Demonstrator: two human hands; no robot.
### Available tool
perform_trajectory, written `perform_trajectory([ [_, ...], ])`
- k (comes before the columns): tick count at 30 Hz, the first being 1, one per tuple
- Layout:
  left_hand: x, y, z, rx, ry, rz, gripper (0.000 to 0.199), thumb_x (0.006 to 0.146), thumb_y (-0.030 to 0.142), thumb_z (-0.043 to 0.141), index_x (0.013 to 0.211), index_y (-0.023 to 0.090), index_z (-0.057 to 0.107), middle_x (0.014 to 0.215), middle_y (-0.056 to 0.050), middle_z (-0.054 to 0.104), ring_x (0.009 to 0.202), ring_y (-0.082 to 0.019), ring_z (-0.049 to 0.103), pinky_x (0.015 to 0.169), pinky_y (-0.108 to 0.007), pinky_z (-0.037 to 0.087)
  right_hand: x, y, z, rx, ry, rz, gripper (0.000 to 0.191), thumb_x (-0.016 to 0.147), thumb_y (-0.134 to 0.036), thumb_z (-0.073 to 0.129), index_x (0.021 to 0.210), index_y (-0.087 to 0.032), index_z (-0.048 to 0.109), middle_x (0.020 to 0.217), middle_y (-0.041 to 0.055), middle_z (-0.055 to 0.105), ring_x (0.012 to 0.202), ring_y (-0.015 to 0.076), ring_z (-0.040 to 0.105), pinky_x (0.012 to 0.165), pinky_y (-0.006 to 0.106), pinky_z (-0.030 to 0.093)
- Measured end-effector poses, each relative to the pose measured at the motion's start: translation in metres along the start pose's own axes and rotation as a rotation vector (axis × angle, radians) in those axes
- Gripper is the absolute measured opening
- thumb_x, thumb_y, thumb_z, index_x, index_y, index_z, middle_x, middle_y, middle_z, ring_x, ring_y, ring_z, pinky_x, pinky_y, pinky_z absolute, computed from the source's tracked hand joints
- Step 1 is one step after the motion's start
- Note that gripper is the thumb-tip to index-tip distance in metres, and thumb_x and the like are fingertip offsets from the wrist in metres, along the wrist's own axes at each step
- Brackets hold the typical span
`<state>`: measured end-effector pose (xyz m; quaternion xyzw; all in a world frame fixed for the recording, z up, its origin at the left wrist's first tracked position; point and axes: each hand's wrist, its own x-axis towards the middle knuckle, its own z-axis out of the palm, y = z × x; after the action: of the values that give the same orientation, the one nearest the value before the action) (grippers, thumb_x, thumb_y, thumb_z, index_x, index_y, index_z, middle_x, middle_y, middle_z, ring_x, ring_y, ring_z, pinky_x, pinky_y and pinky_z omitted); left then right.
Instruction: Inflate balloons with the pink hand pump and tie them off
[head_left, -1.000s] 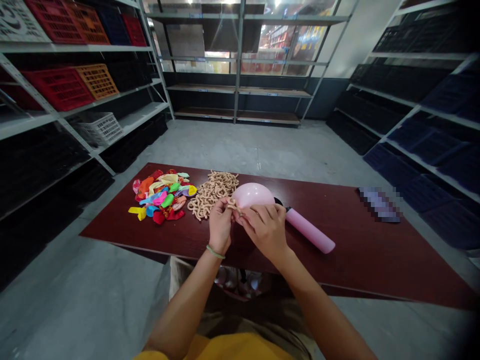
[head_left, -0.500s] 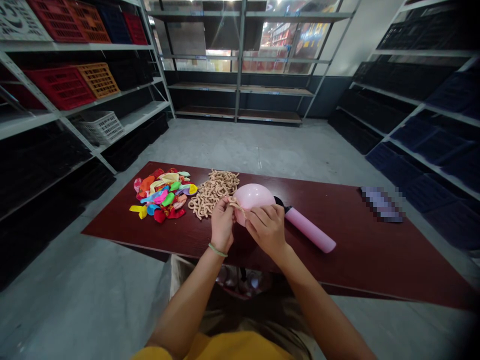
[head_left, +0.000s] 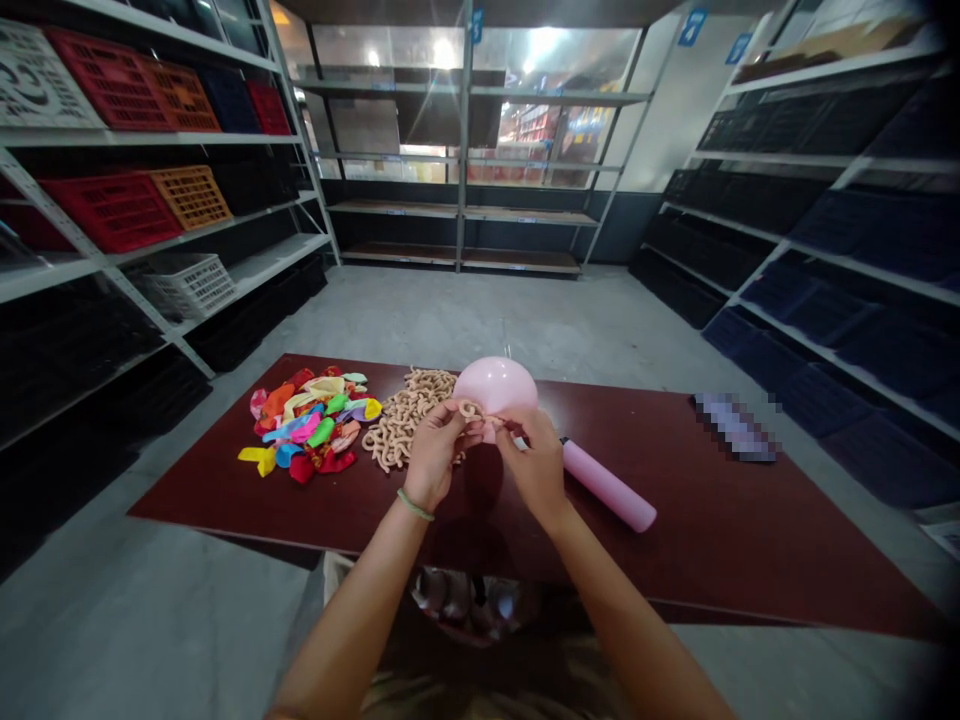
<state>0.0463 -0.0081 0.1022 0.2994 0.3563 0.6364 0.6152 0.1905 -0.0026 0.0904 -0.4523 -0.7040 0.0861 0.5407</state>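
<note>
Pink balloon (head_left: 496,392) has risen, now above both hands. Left hand (head_left: 435,455): narrow grip on a tan curl (head_left: 471,410) at the balloon's neck. Right hand (head_left: 536,465): narrow grip on the neck. Relative to balloon, on table (head_left: 675,530): pink pump (head_left: 609,485) just right; tan strips (head_left: 409,420) just left; coloured balloons (head_left: 311,420) farther left.

Stockroom interior: steel shelving racks (head_left: 525,213) holding red plastic crates (head_left: 109,212) surround a bare concrete floor (head_left: 480,315), with glass windows (head_left: 555,60) behind.
</note>
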Motion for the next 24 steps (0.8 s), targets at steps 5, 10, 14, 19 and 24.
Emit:
perform_trajectory([
  [5,0.023,-0.002,0.007,-0.054,-0.011,0.026,0.038,0.069,0.023,0.083,0.102,0.015,0.066,0.102,-0.008,0.072,0.092,-0.017,0.07,0.084,-0.028,0.055,0.025,0.022,0.014,0.29,0.021,0.294,0.012,0.085,-0.029,0.059,0.092,-0.021,0.064,0.089,0.0022,0.068,0.079,0.0174,0.062,0.076,0.031,0.049],
  [10,0.04,-0.005,0.001,-0.027,0.002,0.082,0.041,0.074,0.028,0.079,0.112,0.02,0.065,0.123,-0.01,0.065,0.098,-0.019,0.069,0.08,-0.029,0.057,0.064,0.059,0.038,0.297,0.103,0.353,0.017,0.086,-0.034,0.053,0.095,-0.02,0.057,0.088,0.0029,0.067,0.08,0.0173,0.063,0.076,0.031,0.051],
  [14,0.039,0.0,-0.028,0.022,0.159,0.163,0.035,0.077,0.035,0.075,0.107,0.02,0.066,0.103,-0.005,0.068,0.083,-0.014,0.068,0.073,-0.027,0.057,0.108,0.101,0.064,0.217,0.166,0.414,0.018,0.083,-0.034,0.052,0.096,-0.021,0.051,0.093,0.0035,0.065,0.084,0.0174,0.061,0.077,0.031,0.049],
  [19,0.021,0.002,-0.095,0.273,0.385,0.263,0.032,0.081,0.039,0.07,0.105,0.019,0.067,0.091,-0.003,0.067,0.068,-0.011,0.064,0.064,-0.024,0.054,0.132,0.141,0.092,0.148,0.075,0.445,0.017,0.079,-0.032,0.052,0.091,-0.02,0.052,0.087,0.0037,0.063,0.079,0.0174,0.059,0.075,0.031,0.048],
  [24,0.002,0.02,-0.166,0.563,0.463,0.298,0.029,0.081,0.038,0.069,0.102,0.018,0.071,0.092,-0.007,0.07,0.076,-0.016,0.065,0.065,-0.025,0.054,0.115,0.145,0.101,0.058,-0.029,0.363,0.017,0.076,-0.025,0.05,0.09,-0.018,0.057,0.096,0.0095,0.063,0.086,0.0215,0.057,0.087,0.041,0.045],
])
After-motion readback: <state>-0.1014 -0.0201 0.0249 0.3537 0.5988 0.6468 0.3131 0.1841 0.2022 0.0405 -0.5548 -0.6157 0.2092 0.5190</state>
